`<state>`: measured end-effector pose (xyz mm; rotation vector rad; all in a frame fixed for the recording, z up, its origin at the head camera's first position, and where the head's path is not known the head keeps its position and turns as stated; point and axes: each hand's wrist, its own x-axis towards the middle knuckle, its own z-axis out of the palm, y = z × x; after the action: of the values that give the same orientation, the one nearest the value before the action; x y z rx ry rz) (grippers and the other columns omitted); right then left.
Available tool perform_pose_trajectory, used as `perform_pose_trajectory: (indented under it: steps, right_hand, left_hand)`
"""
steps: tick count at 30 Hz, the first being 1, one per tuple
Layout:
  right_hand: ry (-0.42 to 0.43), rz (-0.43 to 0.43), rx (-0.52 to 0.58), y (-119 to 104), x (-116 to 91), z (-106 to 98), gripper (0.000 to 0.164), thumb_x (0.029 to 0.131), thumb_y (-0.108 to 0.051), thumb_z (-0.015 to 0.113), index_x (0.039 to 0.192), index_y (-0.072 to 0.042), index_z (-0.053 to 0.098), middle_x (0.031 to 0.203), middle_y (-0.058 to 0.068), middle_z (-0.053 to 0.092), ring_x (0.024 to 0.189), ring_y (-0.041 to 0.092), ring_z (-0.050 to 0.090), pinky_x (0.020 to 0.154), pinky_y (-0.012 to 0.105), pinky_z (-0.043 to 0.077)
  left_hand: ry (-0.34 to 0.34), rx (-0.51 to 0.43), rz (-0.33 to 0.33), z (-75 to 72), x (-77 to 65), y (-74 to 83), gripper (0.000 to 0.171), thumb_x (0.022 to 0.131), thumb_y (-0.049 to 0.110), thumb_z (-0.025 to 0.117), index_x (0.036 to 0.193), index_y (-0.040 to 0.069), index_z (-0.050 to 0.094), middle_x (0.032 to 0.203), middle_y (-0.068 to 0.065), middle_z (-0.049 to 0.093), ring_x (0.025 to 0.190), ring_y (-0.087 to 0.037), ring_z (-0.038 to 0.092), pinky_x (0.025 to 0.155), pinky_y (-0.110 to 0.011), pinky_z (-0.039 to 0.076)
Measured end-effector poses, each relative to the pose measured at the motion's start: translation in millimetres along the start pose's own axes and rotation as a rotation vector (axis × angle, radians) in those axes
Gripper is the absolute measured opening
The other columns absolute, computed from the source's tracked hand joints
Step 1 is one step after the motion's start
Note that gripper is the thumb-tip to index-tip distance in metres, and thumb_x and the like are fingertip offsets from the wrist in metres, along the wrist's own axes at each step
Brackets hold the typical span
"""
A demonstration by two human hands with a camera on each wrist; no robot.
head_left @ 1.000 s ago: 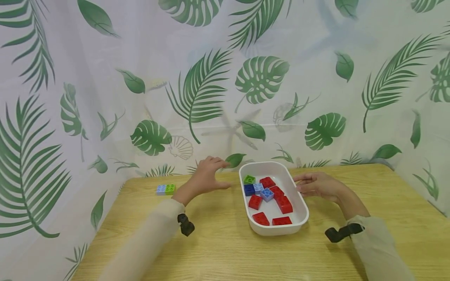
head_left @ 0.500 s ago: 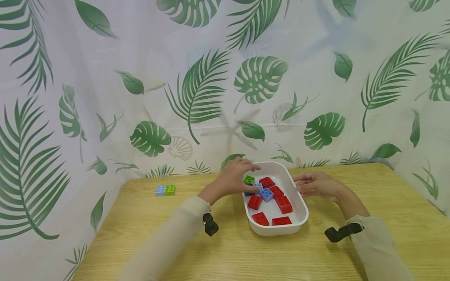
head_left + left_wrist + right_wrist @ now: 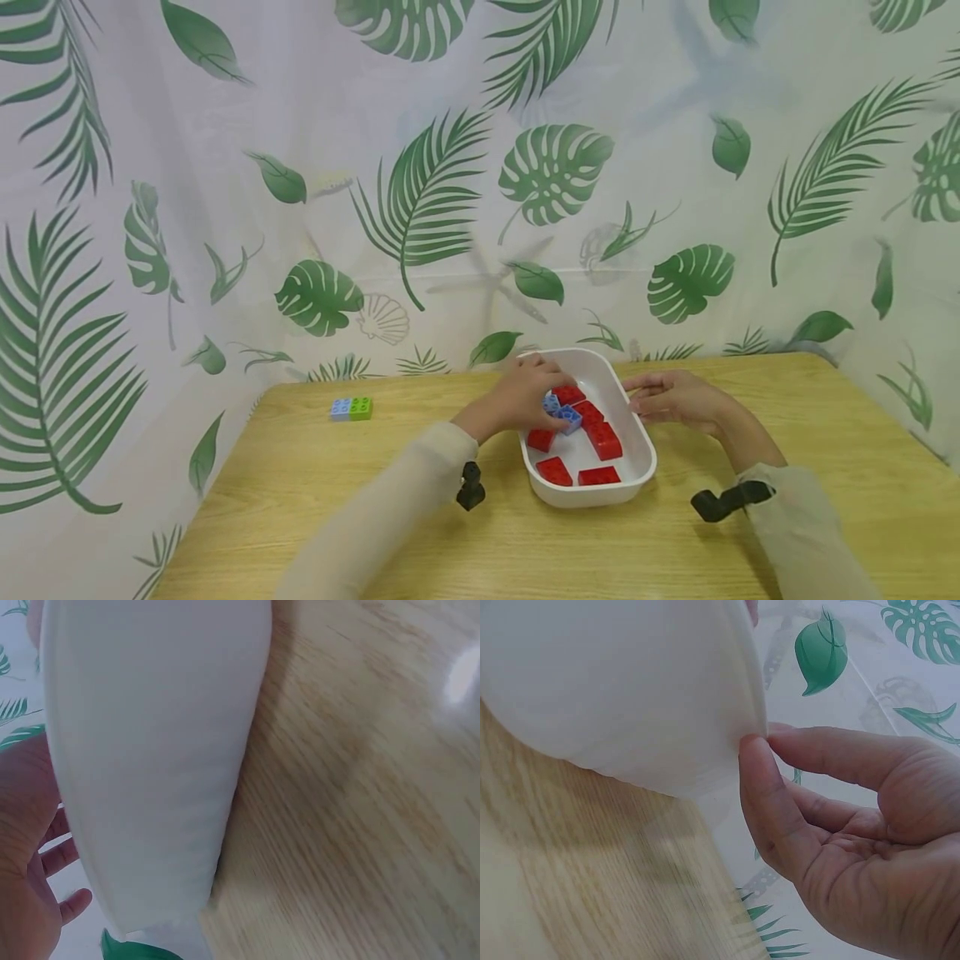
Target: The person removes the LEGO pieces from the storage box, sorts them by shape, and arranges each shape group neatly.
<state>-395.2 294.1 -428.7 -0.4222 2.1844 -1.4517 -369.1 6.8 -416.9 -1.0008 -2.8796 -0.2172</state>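
Note:
A white plastic tray (image 3: 592,495) holds several red bricks (image 3: 606,440) and light blue bricks (image 3: 568,419). My left hand (image 3: 525,396) reaches over its left wall, fingers spread and bent down above the blue bricks. The thumb tip lies beside or against the nearer blue brick; contact is unclear. This hand hides part of the tray's left side. In the left wrist view, the tray's outer wall (image 3: 157,765) covers much of the left hand (image 3: 26,847). On the opposite side, my right hand (image 3: 678,402) pinches the rim between thumb and finger, as the right wrist view confirms.
On the wooden table (image 3: 420,517), a light blue brick (image 3: 341,408) and a green brick (image 3: 361,407) sit side by side at the back left. A leaf-patterned curtain (image 3: 450,208) rises behind the table and along its sides.
My left hand has moved right, from beside the tray to over the bricks inside, covering the green and dark blue ones. The right hand stays at the rim.

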Motion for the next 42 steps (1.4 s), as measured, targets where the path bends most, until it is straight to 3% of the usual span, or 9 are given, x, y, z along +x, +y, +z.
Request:
perform_pose_trajectory:
  steps: [10,20,34,42]
  right_hand:
    - [0.006,0.008,0.012,0.8,-4.0,2.1,0.058,0.096,-0.011,0.068,0.145,0.009,0.046,0.113,0.007,0.071,0.104,0.017,0.069,0.096,0.039,0.057]
    - [-0.006,-0.007,0.027,3.7,-5.0,2.6,0.059,0.097,-0.01,0.067,0.145,0.012,0.043,0.109,0.006,0.07,0.101,0.014,0.069,0.094,0.036,0.058]
    - [-0.006,-0.005,-0.013,-1.6,-5.1,0.4,0.057,0.097,-0.012,0.066,0.145,0.01,0.045,0.113,0.009,0.069,0.104,0.017,0.069,0.097,0.039,0.056]
    - [-0.005,-0.012,-0.002,2.4,-1.3,-0.5,0.057,0.097,-0.011,0.066,0.145,0.01,0.045,0.113,0.009,0.069,0.104,0.017,0.069,0.095,0.037,0.057]
  left_hand:
    - [-0.052,0.043,-0.001,14.3,3.9,5.4,0.055,0.086,0.045,0.078,0.135,0.025,0.066,0.13,0.005,0.065,0.124,-0.016,0.048,0.11,-0.045,0.036]
    - [-0.057,0.052,-0.009,25.4,4.3,7.2,0.049,0.087,0.042,0.078,0.132,0.026,0.068,0.129,0.007,0.065,0.121,-0.014,0.048,0.11,-0.043,0.036]
    - [-0.067,0.043,-0.036,24.9,4.9,7.5,0.044,0.084,0.04,0.081,0.125,0.027,0.069,0.125,0.008,0.067,0.119,-0.014,0.047,0.113,-0.045,0.034]
    - [-0.076,0.036,-0.011,22.0,3.8,8.4,0.043,0.082,0.036,0.083,0.122,0.028,0.069,0.129,0.008,0.066,0.12,-0.015,0.047,0.114,-0.047,0.034]
